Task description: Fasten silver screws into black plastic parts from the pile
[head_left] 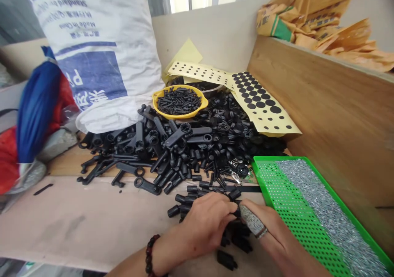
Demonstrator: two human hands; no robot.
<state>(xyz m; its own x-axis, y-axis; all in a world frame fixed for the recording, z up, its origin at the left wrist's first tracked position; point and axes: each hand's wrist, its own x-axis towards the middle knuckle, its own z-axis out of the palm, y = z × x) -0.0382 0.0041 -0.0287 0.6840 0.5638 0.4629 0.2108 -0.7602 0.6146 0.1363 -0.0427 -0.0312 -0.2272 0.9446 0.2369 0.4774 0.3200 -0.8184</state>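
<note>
My left hand (209,219), with a dark bead bracelet (149,252) at the wrist, is closed at the front edge of the worktop. Close beside it is my right hand (271,227), also closed, with a patterned wrap (253,221) around one finger. Where the fingertips meet, a small black plastic sleeve (237,211) is pinched between both hands, mostly covered. Loose black sleeves (226,259) lie beneath and in front of the hands. More cylindrical sleeves (174,211) are piled just behind the left hand.
Behind are heaped black crank handles (178,135) and a yellow bowl (200,111) of black screws. A green perforated tray (277,199) of small metal parts stands right, beside a wooden panel (326,104). Sticker sheets (264,123), a white sack (129,43) and a blue umbrella (37,104) surround the pile.
</note>
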